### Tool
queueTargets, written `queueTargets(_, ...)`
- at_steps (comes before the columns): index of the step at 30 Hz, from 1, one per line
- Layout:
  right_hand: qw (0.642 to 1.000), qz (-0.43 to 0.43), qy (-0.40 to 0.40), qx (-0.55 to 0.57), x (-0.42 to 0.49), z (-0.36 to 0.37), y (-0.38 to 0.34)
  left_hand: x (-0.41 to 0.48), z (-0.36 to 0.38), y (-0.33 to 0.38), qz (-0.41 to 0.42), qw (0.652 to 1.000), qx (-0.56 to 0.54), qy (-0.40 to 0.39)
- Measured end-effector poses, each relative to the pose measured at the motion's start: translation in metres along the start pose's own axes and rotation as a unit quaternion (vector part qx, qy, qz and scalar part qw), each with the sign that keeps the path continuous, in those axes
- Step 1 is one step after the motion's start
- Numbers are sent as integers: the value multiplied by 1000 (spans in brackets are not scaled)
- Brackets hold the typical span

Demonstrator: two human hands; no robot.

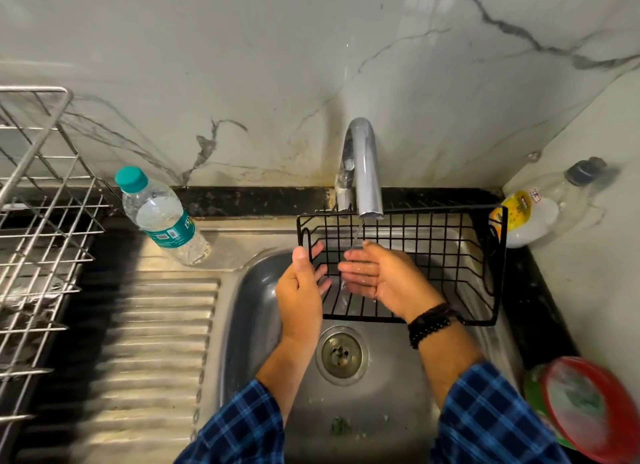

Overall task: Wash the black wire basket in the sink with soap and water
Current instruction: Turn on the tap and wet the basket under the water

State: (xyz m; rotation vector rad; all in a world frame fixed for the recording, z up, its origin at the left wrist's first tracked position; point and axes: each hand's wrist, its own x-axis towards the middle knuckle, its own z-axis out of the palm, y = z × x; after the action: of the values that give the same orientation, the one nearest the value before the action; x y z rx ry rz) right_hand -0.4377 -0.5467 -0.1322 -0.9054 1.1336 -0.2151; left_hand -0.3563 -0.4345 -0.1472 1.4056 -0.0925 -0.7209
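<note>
Left hand [300,292] gripping the left edge of the black wire basket [433,252] over the steel sink [256,311], right hand [375,276] flat-fingered inside it under the tap [363,166] trickle, water bottle [159,214] on the draining board, marble wall behind

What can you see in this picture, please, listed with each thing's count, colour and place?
black wire basket: one, black, held over the sink under the tap
sink: one, steel, centre
tap: one, chrome, at the back wall, running
water bottle: one, clear with teal cap, on the ledge left of the tap
dish rack: one, silver wire, far left
yellow-labelled bottle: one, clear, right back corner, leaning
round dish: one, red-rimmed, blurred, lower right
bracelet: one, black beads, right wrist
left hand: grips the basket's left end
right hand: open, fingers straight, under the tap
</note>
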Motion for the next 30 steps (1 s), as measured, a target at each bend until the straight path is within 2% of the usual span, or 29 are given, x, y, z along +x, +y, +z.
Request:
queueTargets(2, 992, 35, -27, 118, -1, -2, -1, 5, -3, 5, 22, 999, 25, 0)
queueTargets(4, 986, 36, -21, 163, -1, -3, 1, 8, -5, 7, 47, 998, 49, -6)
queueTargets(5, 989, 13, -10, 146, -2, 0, 3, 7, -5, 7, 55, 997, 60, -6)
queueTargets(7, 997, -70, 40, -7, -4, 12, 10, 7, -2, 5, 62, 995, 83, 0)
queueTargets(9, 980, -109, 92, -137, -9, 24, 9, 6, 3, 3, 74, 990, 119, 12)
queueTargets(10, 982, -101, 73, -139, -10, 26, 8, 6, 4, 3, 81, 987, 136, 18)
queueTargets(12, 994, -70, -22, -83, -14, 28, 2, 6, 5, 4, 92, 984, 152, 20)
queueTargets(13, 995, -70, -13, -70, -16, 27, 2, 6, 3, 2, 101, 982, 159, 17)
queueTargets(14, 984, -112, 36, -136, -18, 26, 2, 5, 1, 2, 107, 980, 168, 18)
queueTargets(15, 934, -190, 129, -274, -18, 23, 4, 5, -1, 1, 111, 979, 168, 21)
queueTargets(16, 833, -265, 236, -425, -17, 16, 8, 5, -4, 1, 105, 982, 156, 28)
queueTargets(17, 745, -292, 308, -515, -15, 8, 13, 6, -7, 0, 88, 986, 138, 38)
queueTargets(18, 710, -264, 337, -560, -14, 2, 17, 5, -9, 0, 67, 989, 120, 46)
queueTargets(19, 702, -222, 334, -588, -12, -2, 20, 6, -10, 0, 47, 992, 103, 50)
queueTargets(22, 773, -72, 244, -582, -6, 19, 28, 1, 2, 3, 39, 992, 108, 42)
queueTargets(23, 789, -43, 213, -574, -4, 34, 30, -1, 7, 3, 47, 991, 120, 41)
queueTargets(25, 794, -33, 134, -592, -7, 56, 35, 0, 11, 3, 60, 988, 134, 47)
queueTargets(28, 749, -90, -11, -656, -20, 31, 34, 9, -5, 3, 60, 990, 109, 63)
queueTargets(30, 692, -144, -37, -707, -31, -7, 29, 15, -21, 4, 49, 994, 71, 66)
